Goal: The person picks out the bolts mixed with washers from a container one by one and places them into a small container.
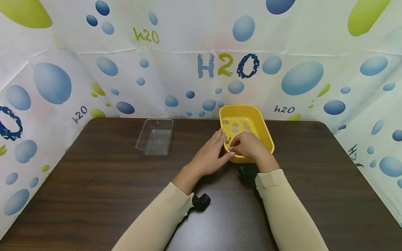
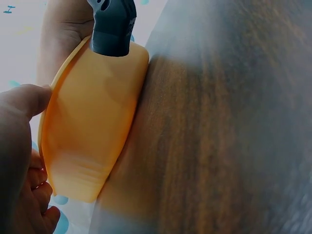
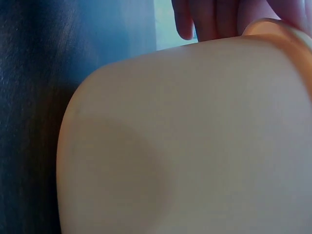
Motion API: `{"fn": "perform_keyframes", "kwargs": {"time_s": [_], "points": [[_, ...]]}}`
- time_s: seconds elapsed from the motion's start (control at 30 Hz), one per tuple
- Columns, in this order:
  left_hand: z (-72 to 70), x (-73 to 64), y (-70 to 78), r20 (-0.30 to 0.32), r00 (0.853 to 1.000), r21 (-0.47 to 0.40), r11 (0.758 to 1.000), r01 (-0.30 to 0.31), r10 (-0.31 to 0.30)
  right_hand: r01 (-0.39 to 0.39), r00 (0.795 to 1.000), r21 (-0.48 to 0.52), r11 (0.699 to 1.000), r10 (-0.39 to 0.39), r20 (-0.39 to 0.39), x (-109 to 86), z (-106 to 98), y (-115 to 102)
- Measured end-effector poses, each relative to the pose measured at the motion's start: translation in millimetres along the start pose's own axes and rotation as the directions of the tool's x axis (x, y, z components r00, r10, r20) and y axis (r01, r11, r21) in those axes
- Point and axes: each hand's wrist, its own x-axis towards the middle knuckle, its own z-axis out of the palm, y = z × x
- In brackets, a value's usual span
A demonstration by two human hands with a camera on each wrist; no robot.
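A yellow tray [image 1: 267, 134] stands at the back of the table, with several small round silvery discs [image 1: 235, 125] on its floor. Small metal screws [image 1: 228, 140] lie near its left front corner. My right hand [image 1: 249, 144] reaches inside the tray and pinches a small metal screw [image 1: 231, 148] between thumb and fingers. Along the tray's left side, my left hand [image 1: 208, 153] rests with fingers extended, its thumb at the front rim. The left wrist view shows that thumb [image 2: 31, 100] touching the rim. In the right wrist view, the tray's outer wall [image 3: 185, 136] hides the right hand's work.
A clear plastic container [image 1: 155, 137] stands on the dark wood table [image 1: 103, 174], left of the tray. Black wrist devices [image 1: 201, 201] sit at both sleeve cuffs. Behind the table hangs a white curtain [image 1: 188, 35] printed with blue and green drops.
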Motion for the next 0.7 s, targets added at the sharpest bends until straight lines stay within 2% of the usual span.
{"fn": "perform_keyframes", "kwargs": {"time_s": [0.23, 0.5, 0.7], "points": [[-1.6, -1.2, 1.4, 0.016, 1.0, -0.016, 1.0, 0.006, -0.006, -0.001, 1.0, 0.003, 1.0, 0.001, 0.021, -0.6, 0.5, -0.8], [-1.8, -0.9, 1.6, 0.013, 1.0, -0.014, 1.0, 0.012, -0.012, 0.035, 0.999, 0.016, 0.999, -0.034, -0.014, -1.8, -1.1, -0.1], [-1.6, -1.1, 1.7, 0.013, 1.0, -0.008, 1.0, 0.01, -0.01, 0.069, 0.997, 0.078, 0.995, -0.065, -0.046, -3.8, -3.0, 5.5]]}}
